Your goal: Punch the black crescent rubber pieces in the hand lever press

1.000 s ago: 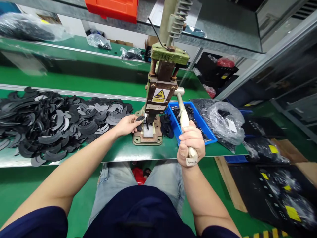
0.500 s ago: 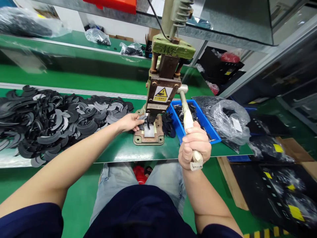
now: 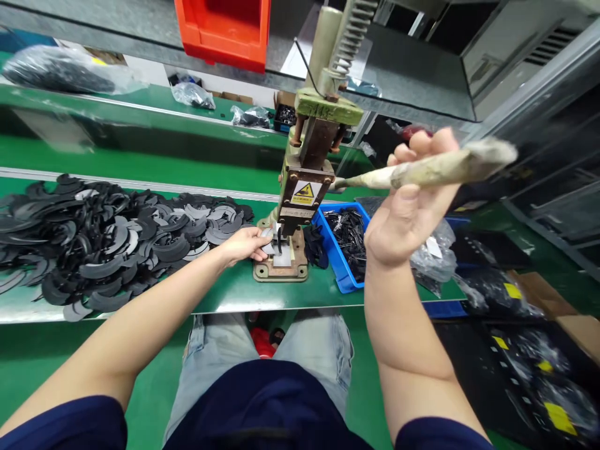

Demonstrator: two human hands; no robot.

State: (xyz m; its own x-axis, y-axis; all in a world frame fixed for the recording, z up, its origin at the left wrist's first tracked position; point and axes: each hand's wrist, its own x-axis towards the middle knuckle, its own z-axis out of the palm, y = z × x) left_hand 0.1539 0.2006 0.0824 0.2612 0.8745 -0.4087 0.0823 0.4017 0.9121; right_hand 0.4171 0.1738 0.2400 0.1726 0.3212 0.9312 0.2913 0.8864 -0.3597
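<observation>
While the right hand holds the lever of the hand press, the left hand pinches a curved piece at its base plate, right of the piled dark pieces.

Press between heaped pieces at left and bin at right

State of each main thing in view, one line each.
Left hand: pinching a grey piece at the press base
Right hand: around the lever
Lever: slanting rightward, free end blurred
Curved pieces: loose, heaped on the table
Blue tray: open-topped, holding black parts
Orange bin: open
</observation>
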